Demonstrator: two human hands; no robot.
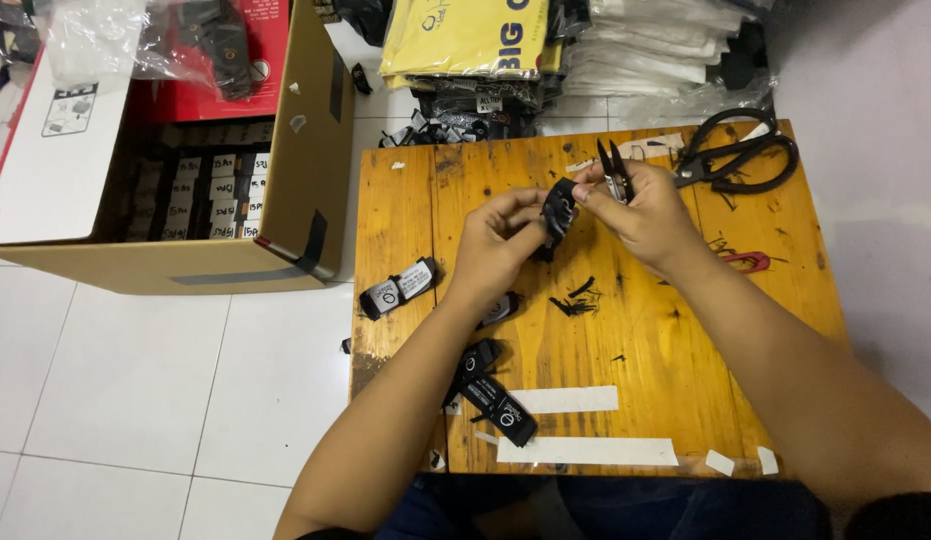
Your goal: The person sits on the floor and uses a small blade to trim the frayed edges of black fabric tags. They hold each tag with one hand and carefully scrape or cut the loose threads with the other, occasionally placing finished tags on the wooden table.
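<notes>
Low wooden table (646,340), top scratched and stained. Lying directly on it: black scissors (741,155) at far right corner; folded black labels (399,288) near left edge, others (498,408) toward front; black thread clippings (576,300) at centre; two white tape strips (586,451) along front.

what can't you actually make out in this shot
Head view, the only one:
- Small black fabric piece: its middle is covered by the fingers of the left hand and right hand.
- Small black thread snips: the handle is buried in the right hand's palm.
- Brown cardboard box: cut off by the top and left edges.
- Black packets in the box: too small and shadowed to count.
</notes>
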